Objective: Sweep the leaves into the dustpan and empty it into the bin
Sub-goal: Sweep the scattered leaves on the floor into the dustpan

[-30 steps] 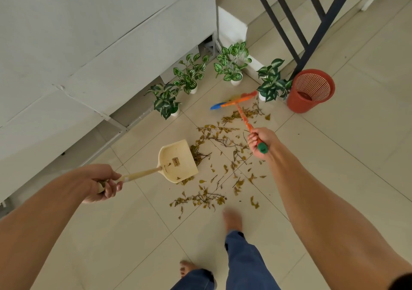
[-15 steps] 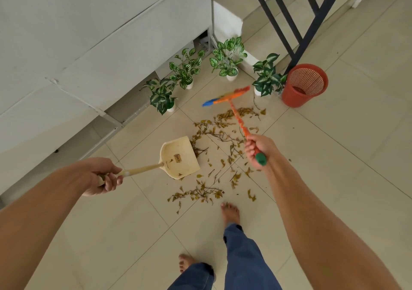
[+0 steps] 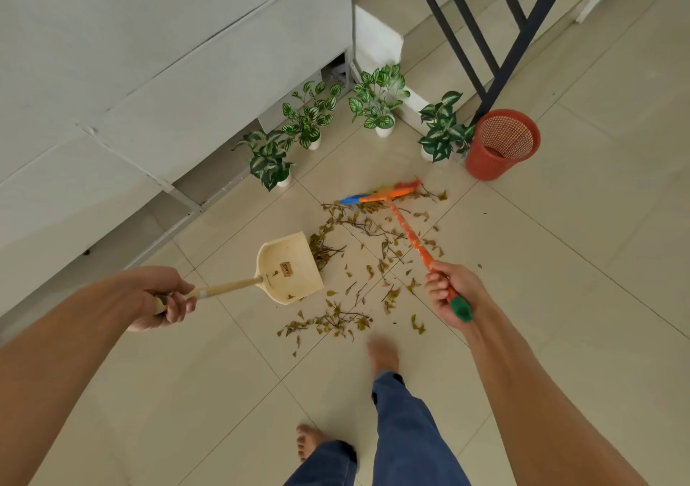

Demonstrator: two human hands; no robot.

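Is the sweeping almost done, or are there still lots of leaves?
Just starting. The left hand holds the dustpan, which has only a few bits in it. The right hand has the broom behind the leaves, which lie scattered over the floor. Emptying into the red bin comes later.

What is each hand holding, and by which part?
Left hand holds the dustpan by its handle's end. Right hand holds the broom near its handle's green tip.
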